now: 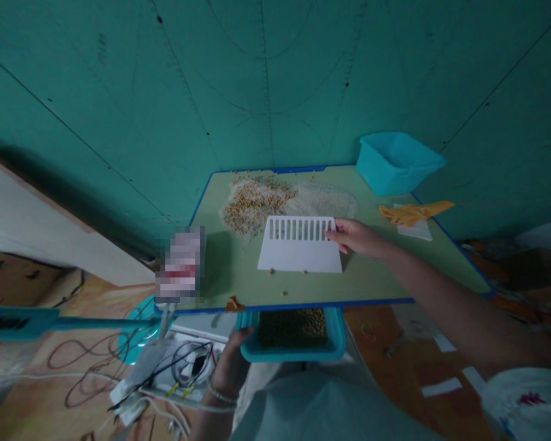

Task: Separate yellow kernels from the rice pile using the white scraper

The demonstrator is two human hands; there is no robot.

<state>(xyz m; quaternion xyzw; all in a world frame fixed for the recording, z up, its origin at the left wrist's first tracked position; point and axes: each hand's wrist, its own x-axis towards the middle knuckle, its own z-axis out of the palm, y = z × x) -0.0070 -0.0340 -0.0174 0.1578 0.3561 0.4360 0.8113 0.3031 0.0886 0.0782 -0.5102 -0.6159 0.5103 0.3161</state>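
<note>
My right hand grips the right end of a white slotted scraper board that lies on the green table. Just beyond the board a mixed heap of yellow beans and white rice is spread on the table. My left hand holds the left side of a teal tray below the table's near edge. The tray contains dark yellowish beans. A few stray beans lie on the table near the board.
An empty teal bin stands at the table's back right corner. An orange cloth lies on a white sheet beside it. A blurred package sits at the table's left edge. Cables and a white box lie on the floor.
</note>
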